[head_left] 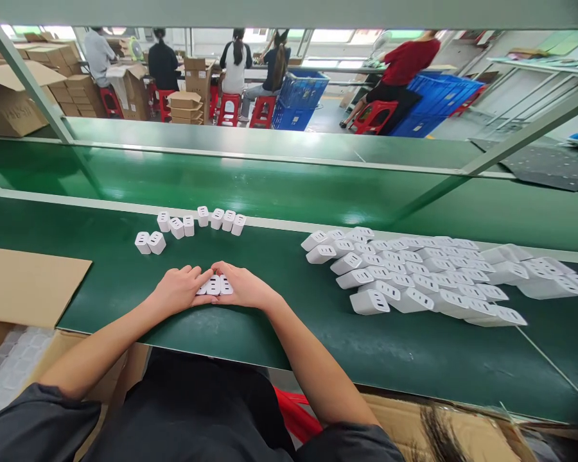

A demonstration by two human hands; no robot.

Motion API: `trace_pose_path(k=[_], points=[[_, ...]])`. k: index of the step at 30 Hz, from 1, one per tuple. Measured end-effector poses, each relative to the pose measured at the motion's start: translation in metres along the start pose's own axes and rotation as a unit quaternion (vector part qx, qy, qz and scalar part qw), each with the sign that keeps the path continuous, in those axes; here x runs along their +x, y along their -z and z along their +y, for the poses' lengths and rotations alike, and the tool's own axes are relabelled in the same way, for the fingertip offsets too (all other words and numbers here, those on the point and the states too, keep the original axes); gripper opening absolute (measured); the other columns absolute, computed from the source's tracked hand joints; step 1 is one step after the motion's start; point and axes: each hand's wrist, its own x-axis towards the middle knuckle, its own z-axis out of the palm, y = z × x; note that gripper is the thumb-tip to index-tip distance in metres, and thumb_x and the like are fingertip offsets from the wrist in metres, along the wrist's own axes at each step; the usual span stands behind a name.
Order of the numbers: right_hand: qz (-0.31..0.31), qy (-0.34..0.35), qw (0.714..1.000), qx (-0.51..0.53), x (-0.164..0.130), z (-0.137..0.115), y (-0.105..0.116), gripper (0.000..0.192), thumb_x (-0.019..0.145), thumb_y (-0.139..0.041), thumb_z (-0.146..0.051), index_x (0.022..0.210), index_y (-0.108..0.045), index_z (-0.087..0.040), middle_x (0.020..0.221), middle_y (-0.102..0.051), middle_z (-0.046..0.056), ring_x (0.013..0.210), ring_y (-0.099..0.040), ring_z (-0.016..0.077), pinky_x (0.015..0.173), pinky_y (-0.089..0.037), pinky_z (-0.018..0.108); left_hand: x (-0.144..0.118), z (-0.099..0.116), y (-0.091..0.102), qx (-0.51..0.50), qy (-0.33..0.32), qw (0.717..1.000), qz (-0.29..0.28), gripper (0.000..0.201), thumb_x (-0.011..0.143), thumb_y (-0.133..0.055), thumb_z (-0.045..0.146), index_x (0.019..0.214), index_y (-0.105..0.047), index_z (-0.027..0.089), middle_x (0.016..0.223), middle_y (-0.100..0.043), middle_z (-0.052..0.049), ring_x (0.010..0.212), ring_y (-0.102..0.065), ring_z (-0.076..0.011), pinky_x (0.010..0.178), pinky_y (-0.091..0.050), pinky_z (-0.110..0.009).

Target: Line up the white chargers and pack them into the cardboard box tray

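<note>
Cupped together, left hand (pixel 180 289) and right hand (pixel 243 287) press in from both sides on a short row of white chargers (pixel 215 285), fingertips nearly meeting above it on the green bench (pixel 250 333). Big heap of white chargers (pixel 428 273) sprawls to the right; a loose line of chargers (pixel 200 221) sits beyond; cardboard flap (pixel 26 285) lies at left.

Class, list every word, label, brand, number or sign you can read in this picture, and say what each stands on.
Nothing can be read for certain.
Cardboard box, far left: faint dark print on its side, too blurred to read.
White chargers on the green bench: no lettering visible.
Chargers between the hands: no lettering visible.
</note>
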Motion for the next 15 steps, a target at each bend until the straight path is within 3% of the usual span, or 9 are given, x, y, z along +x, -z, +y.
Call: trace_pose_path(k=[8, 11, 12, 13, 15], points=[[-0.012, 0.010, 1.000, 0.000, 0.002, 0.000, 0.000, 0.063, 0.077, -0.079, -0.042, 0.129, -0.049, -0.022, 0.127, -0.062, 0.009, 0.109, -0.065, 0.0283, 0.088, -0.052, 0.042, 0.001, -0.004, -0.001, -0.046, 0.023, 0.998, 0.020, 0.061, 0.096, -0.038, 0.068, 0.131, -0.059, 0.022, 0.095, -0.067, -0.010, 0.085, -0.062, -0.0227, 0.061, -0.040, -0.028], [-0.020, -0.004, 1.000, -0.008, -0.003, -0.002, 0.010, 0.079, 0.073, -0.080, -0.054, 0.137, -0.046, -0.024, 0.128, -0.061, 0.009, 0.109, -0.065, 0.0295, 0.089, -0.053, 0.044, -0.009, -0.010, 0.005, -0.133, 0.104, 0.984, 0.063, 0.061, 0.092, -0.043, 0.071, 0.130, -0.058, 0.025, 0.103, -0.068, -0.009, 0.091, -0.064, -0.0235, 0.065, -0.044, -0.028], [-0.015, -0.002, 1.000, -0.011, -0.005, -0.003, 0.015, 0.083, 0.072, -0.079, -0.058, 0.140, -0.044, -0.024, 0.129, -0.060, 0.009, 0.110, -0.065, 0.0295, 0.090, -0.053, 0.045, -0.015, -0.010, 0.007, -0.228, 0.155, 0.957, 0.091, 0.062, 0.089, -0.047, 0.073, 0.129, -0.058, 0.026, 0.104, -0.069, -0.008, 0.091, -0.065, -0.0234, 0.067, -0.045, -0.028], [0.000, 0.002, 1.000, -0.012, -0.008, -0.005, 0.019, 0.085, 0.073, -0.078, -0.060, 0.142, -0.043, -0.025, 0.129, -0.060, 0.009, 0.111, -0.065, 0.0292, 0.091, -0.053, 0.045, -0.021, -0.010, 0.008, -0.347, 0.211, 0.906, 0.122, 0.065, 0.086, -0.049, 0.076, 0.126, -0.058, 0.026, 0.103, -0.069, -0.006, 0.088, -0.065, -0.0228, 0.068, -0.046, -0.028], [0.058, 0.026, 0.998, -0.009, -0.012, -0.010, 0.024, 0.079, 0.077, -0.074, -0.061, 0.142, -0.045, -0.026, 0.129, -0.059, 0.009, 0.109, -0.065, 0.0271, 0.089, -0.055, 0.044, -0.032, -0.003, 0.008, -0.556, 0.295, 0.759, 0.169, 0.074, 0.081, -0.044, 0.085, 0.118, -0.060, 0.023, 0.090, -0.069, -0.005, 0.075, -0.065, -0.0207, 0.064, -0.049, -0.030]])
